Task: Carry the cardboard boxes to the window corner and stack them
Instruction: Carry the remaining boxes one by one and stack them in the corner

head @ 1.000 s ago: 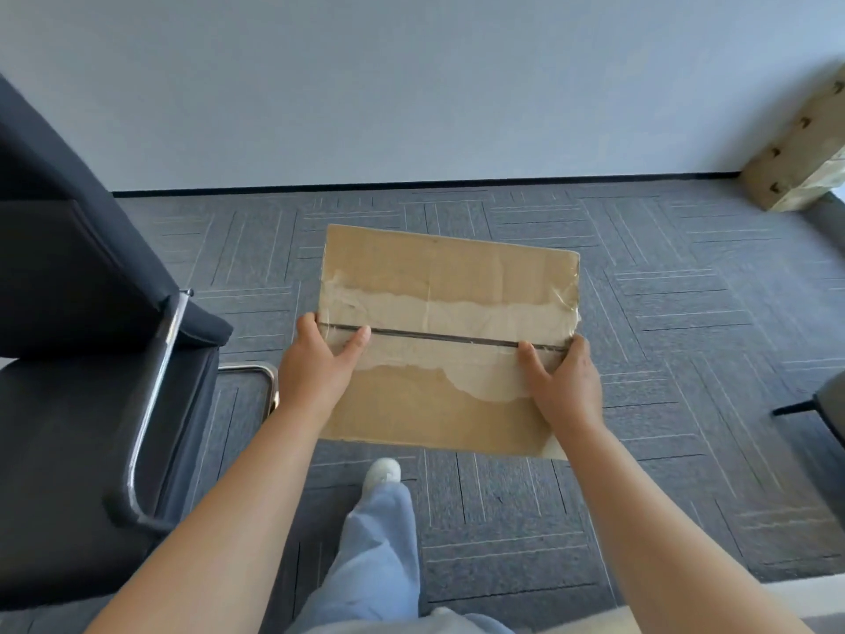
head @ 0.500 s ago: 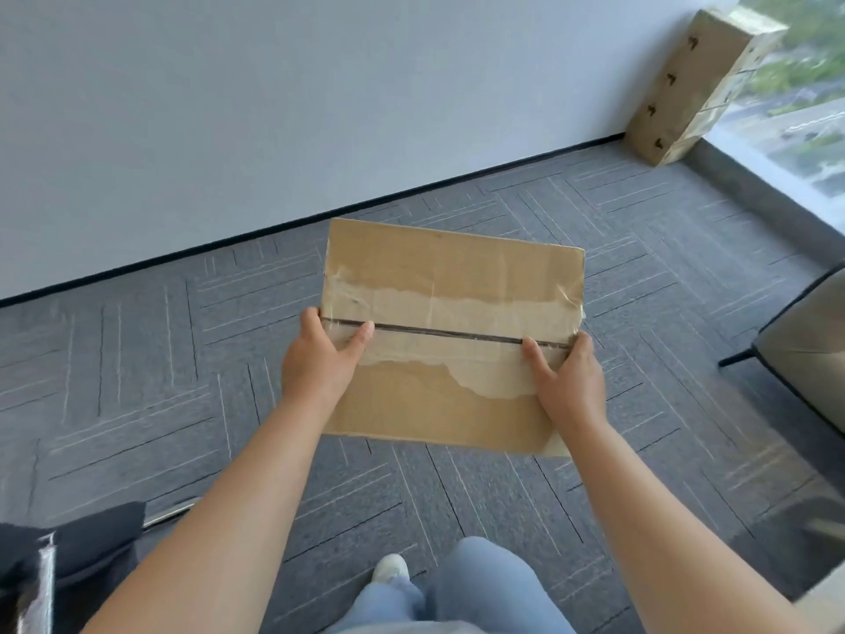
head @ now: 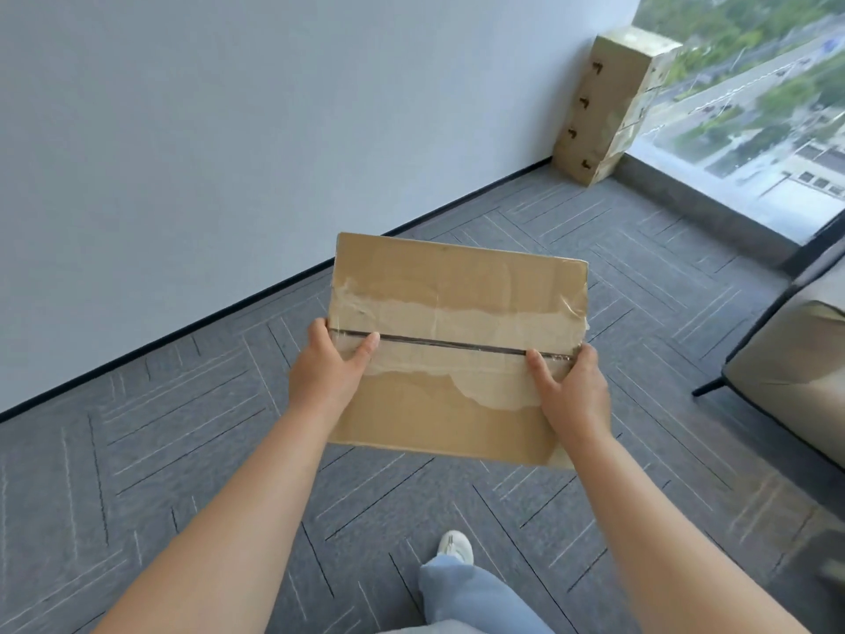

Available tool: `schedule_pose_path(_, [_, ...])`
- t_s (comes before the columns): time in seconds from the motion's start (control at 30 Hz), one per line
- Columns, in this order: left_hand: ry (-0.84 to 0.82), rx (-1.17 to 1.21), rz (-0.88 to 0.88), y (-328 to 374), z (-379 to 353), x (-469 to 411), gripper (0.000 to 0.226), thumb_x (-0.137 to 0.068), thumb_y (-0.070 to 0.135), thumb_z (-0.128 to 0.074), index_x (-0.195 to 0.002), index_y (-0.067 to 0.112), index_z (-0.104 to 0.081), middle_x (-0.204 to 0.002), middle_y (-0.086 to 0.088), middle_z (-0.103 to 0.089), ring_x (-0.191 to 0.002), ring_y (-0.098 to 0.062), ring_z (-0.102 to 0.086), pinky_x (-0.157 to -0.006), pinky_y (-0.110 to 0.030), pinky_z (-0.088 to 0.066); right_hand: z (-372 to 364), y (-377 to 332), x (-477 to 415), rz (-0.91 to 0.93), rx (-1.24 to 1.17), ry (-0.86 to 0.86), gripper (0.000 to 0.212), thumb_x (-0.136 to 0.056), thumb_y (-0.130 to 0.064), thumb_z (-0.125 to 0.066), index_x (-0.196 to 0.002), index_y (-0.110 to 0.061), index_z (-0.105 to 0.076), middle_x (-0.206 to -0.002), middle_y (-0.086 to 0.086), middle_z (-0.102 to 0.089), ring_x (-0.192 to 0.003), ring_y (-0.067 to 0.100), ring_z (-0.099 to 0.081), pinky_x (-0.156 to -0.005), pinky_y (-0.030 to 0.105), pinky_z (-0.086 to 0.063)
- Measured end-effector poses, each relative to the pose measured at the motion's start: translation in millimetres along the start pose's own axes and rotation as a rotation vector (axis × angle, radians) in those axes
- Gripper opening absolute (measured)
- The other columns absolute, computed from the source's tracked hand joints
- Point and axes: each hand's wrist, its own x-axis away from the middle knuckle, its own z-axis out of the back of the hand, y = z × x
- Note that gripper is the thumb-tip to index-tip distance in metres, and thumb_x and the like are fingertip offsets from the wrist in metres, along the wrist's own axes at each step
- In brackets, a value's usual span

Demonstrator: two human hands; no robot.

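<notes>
I carry a flat brown cardboard box (head: 457, 313) in front of me, its taped top seam running left to right. My left hand (head: 327, 372) grips its left edge, thumb lying on the top. On the right edge my right hand (head: 574, 395) grips the same way. A stack of several cardboard boxes (head: 608, 102) stands in the far corner where the white wall meets the window.
Grey patterned carpet (head: 183, 473) covers the floor. A beige padded chair (head: 795, 372) with dark legs stands at the right by the window (head: 754, 84). A low dark sill runs under the glass. My leg and white shoe (head: 455, 546) show below the box.
My view has swung right and moved on: the black chair at the left is gone from view, the window and the corner stack now show more fully. Both hands keep their hold on the box.
</notes>
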Motion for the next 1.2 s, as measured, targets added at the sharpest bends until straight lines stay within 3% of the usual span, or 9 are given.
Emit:
schedule_pose_path(0.1, [0.001, -0.003, -0.010, 37, -24, -46, 0.070, -0.083, 0.057, -0.054, -0.130, 0.009, -0.033, -0.106, -0.006, -0.053, -0.086, -0.024, -0.050, -0.068, -0.032, -0.041, 7, -11, -61, 0.011, 0.004, 0.023, 0.064, -0.085, -0.050, -0.058, -0.129, -0.006, -0.038, -0.123, 0.011, -0.055, -0.111, 0.030, -0.052, -0.085, 0.037, -0.042])
schedule_pose_path(0.23, [-0.013, 0.009, -0.006, 71, -49, -104, 0.071, -0.083, 0.058, -0.054, -0.131, 0.010, -0.034, -0.117, -0.011, -0.055, -0.096, -0.029, -0.054, -0.070, -0.032, -0.039, 11, -26, -127, 0.003, 0.018, 0.037, 0.066, -0.086, -0.050, -0.057, -0.131, -0.006, -0.036, -0.125, 0.011, -0.053, -0.114, 0.030, -0.051, -0.085, 0.037, -0.040])
schedule_pose_path(0.37, [-0.026, 0.029, -0.060, 105, -71, -168, 0.069, -0.083, 0.057, -0.055, -0.129, 0.010, -0.035, -0.117, -0.009, -0.056, -0.091, -0.025, -0.052, -0.069, -0.031, -0.039, 6, -42, -191, -0.027, 0.009, 0.057, 0.067, -0.085, -0.050, -0.057, -0.132, -0.007, -0.036, -0.125, 0.010, -0.053, -0.114, 0.029, -0.051, -0.086, 0.036, -0.040])
schedule_pose_path(0.5, [-0.050, 0.047, -0.100, 137, -99, -248, 0.068, -0.082, 0.055, -0.057, -0.129, 0.009, -0.037, -0.119, -0.009, -0.057, -0.103, -0.031, -0.055, -0.073, -0.031, -0.039, -9, -60, -264, -0.046, 0.021, 0.099, 0.067, -0.086, -0.050, -0.057, -0.132, -0.006, -0.036, -0.124, 0.011, -0.054, -0.113, 0.029, -0.051, -0.085, 0.037, -0.041])
schedule_pose_path(0.7, [-0.127, 0.028, -0.156, 188, -133, -385, 0.069, -0.082, 0.058, -0.055, -0.129, 0.011, -0.035, -0.118, -0.007, -0.056, -0.103, -0.030, -0.056, -0.076, -0.036, -0.048, -40, -100, -383, -0.109, 0.016, 0.149, 0.068, -0.086, -0.050, -0.057, -0.133, -0.006, -0.036, -0.126, 0.011, -0.054, -0.115, 0.030, -0.051, -0.087, 0.037, -0.042])
schedule_pose_path(0.87, [-0.172, 0.023, -0.204, 240, -154, -488, 0.069, -0.084, 0.054, -0.055, -0.130, 0.008, -0.033, -0.116, -0.009, -0.056, -0.088, -0.021, -0.048, -0.070, -0.032, -0.041, -55, -139, -474, -0.150, -0.008, 0.196, 0.066, -0.086, -0.049, -0.057, -0.131, -0.006, -0.036, -0.125, 0.011, -0.053, -0.115, 0.029, -0.050, -0.082, 0.033, -0.038])
schedule_pose_path(1.2, [-0.221, -0.004, -0.256, 342, -231, -611, 0.069, -0.084, 0.054, -0.056, -0.130, 0.007, -0.035, -0.118, -0.010, -0.057, -0.102, -0.029, -0.055, -0.073, -0.031, -0.040, -41, -147, -632, -0.205, -0.038, 0.246, 0.067, -0.085, -0.052, -0.057, -0.131, -0.008, -0.037, -0.125, 0.010, -0.054, -0.113, 0.028, -0.051, -0.088, 0.038, -0.043])
